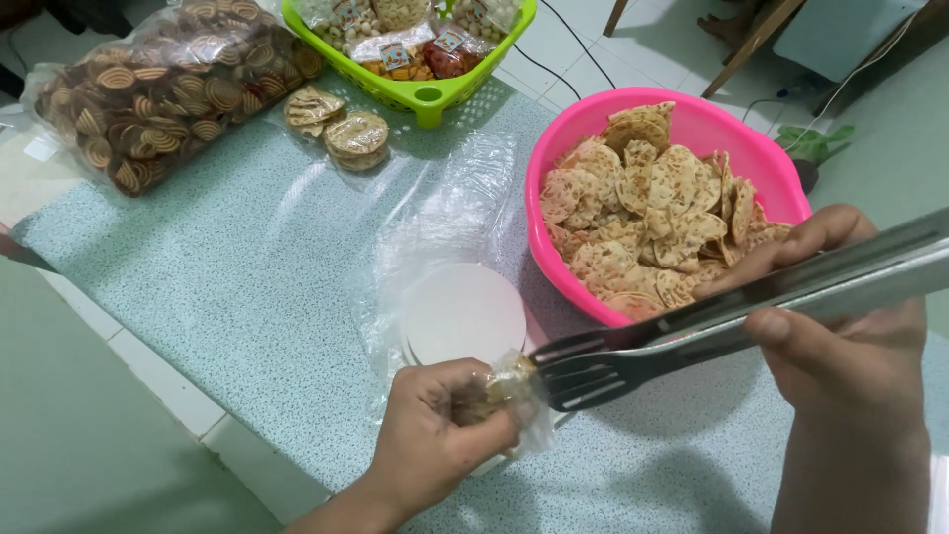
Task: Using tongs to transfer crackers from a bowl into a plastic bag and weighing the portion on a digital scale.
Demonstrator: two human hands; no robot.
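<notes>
My left hand (435, 430) grips a small clear plastic bag (514, 391) with crackers inside, low in the middle of the view. My right hand (840, 326) holds long metal tongs (692, 326), their dark tips touching the bag's mouth. Just behind the tongs stands a pink bowl (751, 138) filled with flat round speckled crackers (643, 213). A round white lid-like disc (465, 311) lies under loose clear plastic bags (445, 208) beside the bowl.
A large clear bag of spiral-patterned brown snacks (163, 89) lies at the far left. Two small stacks of round crackers (336, 124) sit near a green basket (425, 96) holding packed snacks. The speckled green tabletop (217, 277) ends at a white edge at lower left.
</notes>
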